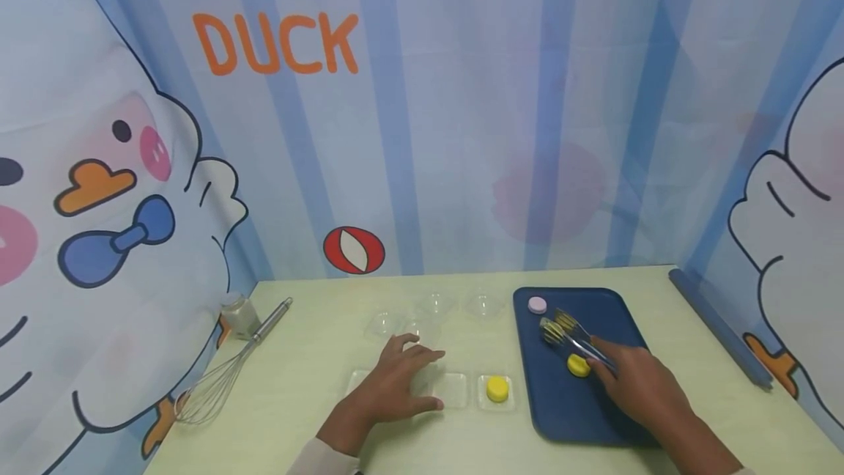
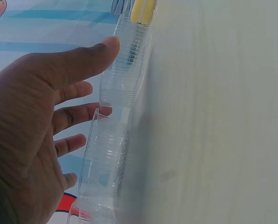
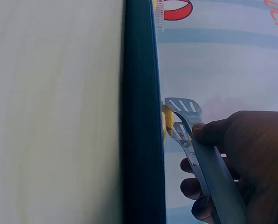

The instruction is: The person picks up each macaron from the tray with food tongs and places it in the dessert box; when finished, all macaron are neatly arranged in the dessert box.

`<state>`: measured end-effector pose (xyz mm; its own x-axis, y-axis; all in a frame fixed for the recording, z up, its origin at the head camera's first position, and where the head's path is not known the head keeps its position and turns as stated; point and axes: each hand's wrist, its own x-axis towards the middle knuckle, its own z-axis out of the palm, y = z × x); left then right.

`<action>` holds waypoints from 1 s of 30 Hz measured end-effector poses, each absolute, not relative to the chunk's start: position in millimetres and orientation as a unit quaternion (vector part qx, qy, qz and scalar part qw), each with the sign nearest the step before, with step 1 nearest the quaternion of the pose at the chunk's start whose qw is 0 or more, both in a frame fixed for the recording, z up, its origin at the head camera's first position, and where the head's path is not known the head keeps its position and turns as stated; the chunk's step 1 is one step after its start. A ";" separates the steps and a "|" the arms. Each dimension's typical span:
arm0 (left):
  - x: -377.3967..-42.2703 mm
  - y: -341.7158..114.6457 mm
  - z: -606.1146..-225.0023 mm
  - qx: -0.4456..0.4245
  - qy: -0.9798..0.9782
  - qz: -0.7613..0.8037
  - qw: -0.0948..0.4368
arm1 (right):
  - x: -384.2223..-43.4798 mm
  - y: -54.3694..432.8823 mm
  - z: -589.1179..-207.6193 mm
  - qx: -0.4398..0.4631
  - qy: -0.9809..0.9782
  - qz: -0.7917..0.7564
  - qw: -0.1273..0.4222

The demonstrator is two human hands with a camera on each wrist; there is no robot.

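My right hand (image 1: 642, 388) grips a pair of metal tongs (image 1: 583, 350) over the blue tray (image 1: 560, 416). The slotted tong ends stand apart, with yellow showing at them; whether they hold anything I cannot tell. On the tray lie a yellow macaron (image 1: 578, 366), just beneath the tongs, and a lilac macaron (image 1: 537, 305) at the back left. My left hand (image 1: 394, 381), fingers spread, is at the row of clear plastic containers (image 2: 104, 154), partly hiding them. Another yellow macaron (image 1: 497, 388) sits in the rightmost clear container (image 1: 484, 406).
Several clear dome lids (image 1: 483, 304) stand behind the containers. On the left, a wire whisk (image 1: 227, 369) leans beside a small glass jar (image 1: 240, 316). A dark blue roll (image 1: 719, 328) lies along the right edge of the table. A printed curtain (image 1: 448, 130) hangs behind.
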<state>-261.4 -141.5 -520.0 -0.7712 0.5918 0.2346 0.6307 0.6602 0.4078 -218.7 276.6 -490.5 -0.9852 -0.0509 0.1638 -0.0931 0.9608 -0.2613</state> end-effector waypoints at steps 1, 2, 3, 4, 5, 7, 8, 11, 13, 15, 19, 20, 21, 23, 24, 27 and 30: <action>-261.3 -141.4 -520.3 -0.335 -0.910 -0.239 0.041 | -218.6 276.7 -490.4 0.039 -0.987 0.134 0.080; -261.2 -141.3 -520.5 -0.333 -0.911 -0.239 0.039 | -218.7 276.9 -490.4 0.040 -0.987 0.132 0.082; -260.9 -141.1 -520.6 -0.331 -0.911 -0.242 0.037 | -218.7 277.0 -489.9 0.043 -0.987 0.130 0.083; -260.9 -141.0 -520.7 -0.331 -0.911 -0.243 0.035 | -218.7 276.9 -489.4 0.046 -0.987 0.129 0.085; -260.7 -140.9 -521.0 -0.330 -0.912 -0.243 0.033 | -218.5 276.7 -488.8 0.048 -0.987 0.128 0.086; -260.3 -140.7 -520.6 -0.328 -0.912 -0.245 0.030 | -218.2 276.0 -487.0 0.053 -0.987 0.128 0.087; -260.2 -140.7 -520.4 -0.326 -0.912 -0.246 0.028 | -217.9 275.3 -485.8 0.055 -0.986 0.128 0.087; -260.1 -140.7 -519.9 -0.324 -0.913 -0.247 0.026 | -215.8 272.2 -483.1 0.060 -0.985 0.129 0.093; -260.3 -140.7 -519.6 -0.324 -0.913 -0.247 0.026 | -213.5 269.6 -481.6 0.065 -0.984 0.132 0.102; -260.5 -140.6 -519.0 -0.323 -0.913 -0.246 0.027 | -210.7 266.6 -480.2 0.072 -0.982 0.135 0.112; -260.0 -140.3 -517.6 -0.318 -0.916 -0.246 0.023 | -205.3 258.9 -477.6 0.089 -0.977 0.144 0.130; -260.0 -140.2 -517.5 -0.317 -0.916 -0.245 0.023 | -204.0 256.6 -477.0 0.092 -0.976 0.146 0.133; -259.9 -140.1 -517.5 -0.317 -0.916 -0.245 0.023 | -202.7 254.3 -476.4 0.097 -0.975 0.147 0.136; -260.1 -139.9 -517.6 -0.317 -0.915 -0.246 0.025 | -200.5 249.5 -475.2 0.106 -0.973 0.147 0.143; -260.0 -139.9 -517.5 -0.318 -0.915 -0.247 0.026 | -199.1 247.0 -474.8 0.110 -0.972 0.147 0.146; -259.9 -140.1 -517.6 -0.319 -0.915 -0.245 0.029 | -194.7 239.4 -472.8 0.119 -0.970 0.144 0.158; -259.3 -140.5 -517.3 -0.314 -0.917 -0.244 0.025 | -190.7 231.8 -470.7 0.125 -0.967 0.148 0.165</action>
<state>-259.3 -140.5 -517.3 -0.8016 0.5637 0.1993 0.5882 0.6838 0.4319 -190.7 231.8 -470.7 -0.9137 -0.1939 0.3571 -0.2915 0.9250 -0.2438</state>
